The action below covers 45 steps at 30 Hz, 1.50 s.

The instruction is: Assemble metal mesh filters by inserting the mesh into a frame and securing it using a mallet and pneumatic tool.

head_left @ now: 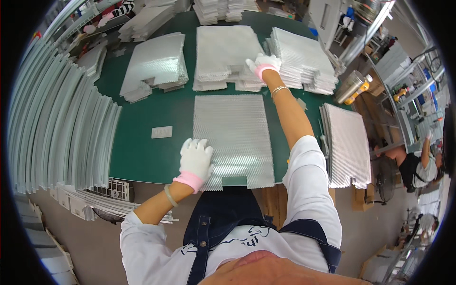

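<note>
Pressing flat on a silver mesh sheet (235, 137), the left hand (195, 161) has its gloved fingers spread open over the sheet's near-left corner, gripping nothing. The sheet lies on the green desk (142, 142) right in front of the person, its notched near edge hanging slightly over the desk edge. The right hand (262, 64) is stretched far out, resting on the middle stack of mesh sheets (228, 57) near its right edge; can't tell if its fingers pinch a sheet or just touch.

More stacks: a left one (154, 64), a right one (304, 59), and a pile at the desk's right side (346, 142). Ribbed grey panels (57, 128) fan out at left.

Handling guess: thin, light, springy metal mesh, bends easily, edges likely sharp, hence gloves. Best taken by an edge or corner, lifted one at a time.
</note>
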Tool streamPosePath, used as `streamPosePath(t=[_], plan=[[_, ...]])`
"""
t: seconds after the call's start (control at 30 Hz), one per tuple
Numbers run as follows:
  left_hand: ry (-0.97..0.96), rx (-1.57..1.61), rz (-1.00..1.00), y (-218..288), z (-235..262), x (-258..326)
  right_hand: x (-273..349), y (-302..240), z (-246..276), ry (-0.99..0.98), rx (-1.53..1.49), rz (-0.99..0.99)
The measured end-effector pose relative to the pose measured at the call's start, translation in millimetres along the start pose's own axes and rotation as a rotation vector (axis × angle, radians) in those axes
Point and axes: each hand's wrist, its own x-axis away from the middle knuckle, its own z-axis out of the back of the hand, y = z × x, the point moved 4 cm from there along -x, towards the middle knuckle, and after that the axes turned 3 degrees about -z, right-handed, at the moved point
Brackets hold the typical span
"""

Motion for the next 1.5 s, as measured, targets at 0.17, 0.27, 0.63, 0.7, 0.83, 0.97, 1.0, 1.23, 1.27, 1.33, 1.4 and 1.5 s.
streamPosePath(t=[0.17, 0.27, 0.63, 0.7, 0.83, 0.97, 1.0, 1.23, 1.27, 1.33, 1.4, 1.5], plan=[[0.139, 0.15, 0.046, -23, 14, -12, -9, -7, -5, 0.0, 0.02, -0.01], [0.435, 0.307, 0.08, -66, 40, -75, -10, 3, -2, -0.009, 0.017, -0.017], [0.054, 0.285, 0.64, -154, 4, -265, -18, 11, -20, -0.004, -0.14, -0.059], [0.151, 0.27, 0.611, -143, 24, -271, -13, 16, -16, 0.005, -0.138, -0.06], [0.615, 0.736, 0.586, -155, 42, -278, -10, 8, -11, 0.022, -0.017, -0.008], [0.442, 1.101, 0.42, -167, 31, -285, -11, 6, -12, -0.004, 0.025, -0.012], [0.512, 1.166, 0.391, -172, 26, -280, -12, 9, -10, 0.003, 0.021, -0.019], [0.651, 1.42, 0.32, -191, -13, -261, -39, 30, 0, 0.11, -0.494, -0.203], [0.666, 1.42, 0.311, -188, -15, -261, -41, 34, -6, 0.115, -0.493, -0.213], [0.67, 1.46, 0.338, -187, -19, -264, -42, 34, -12, 0.187, -0.491, -0.181], [0.692, 1.444, 0.388, -193, -22, -261, -39, 28, -17, 0.277, -0.436, -0.155], [0.708, 1.423, 0.438, -188, -24, -258, -28, 24, -21, 0.468, -0.363, -0.133]])
